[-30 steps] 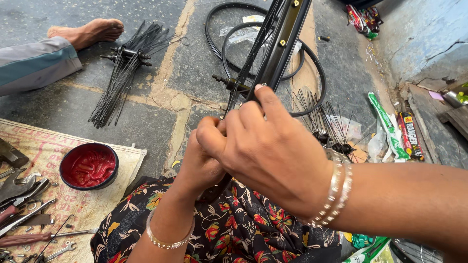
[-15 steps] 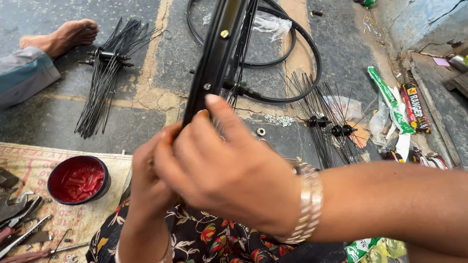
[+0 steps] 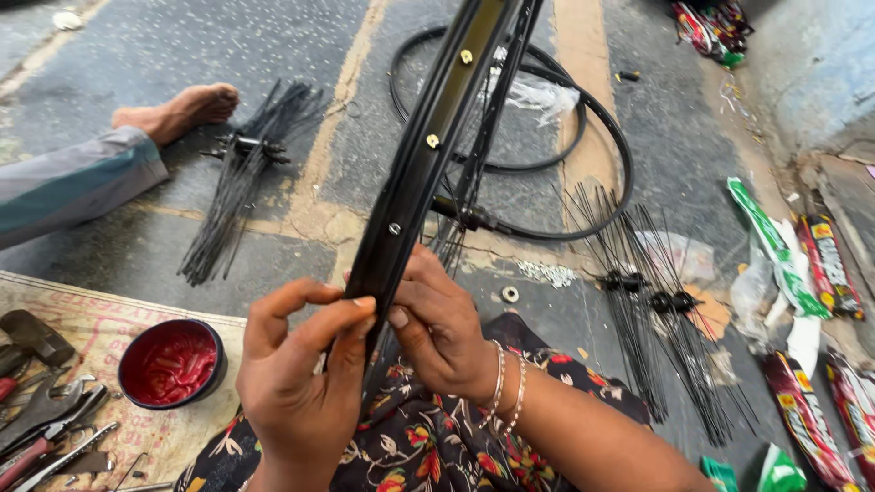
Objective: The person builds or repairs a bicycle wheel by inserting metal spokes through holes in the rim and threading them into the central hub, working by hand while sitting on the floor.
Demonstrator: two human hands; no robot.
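Observation:
A black bicycle wheel rim (image 3: pixel 428 155) with spokes and small brass nipples stands upright in front of me, running from my lap to the top of the view. My left hand (image 3: pixel 301 383) pinches the rim's lower left edge with thumb and fingers. My right hand (image 3: pixel 442 333), with bangles on the wrist, grips the rim's lower right side where spokes meet it. Both hands rest above my flowered cloth (image 3: pixel 410 446).
A red bowl (image 3: pixel 171 363) and hand tools (image 3: pixel 41 415) lie on a sack at left. Bundles of black spokes on hubs (image 3: pixel 241 187) (image 3: pixel 661 319) and two loose rims (image 3: pixel 547 155) lie on the stone floor. Another person's foot (image 3: pixel 182 109) is at upper left. Wrappers litter the right.
My hands have separated and shifted along the rim: the right hand no longer covers the left, and the left now pinches the rim edge. The rim has tilted, its top leaning right.

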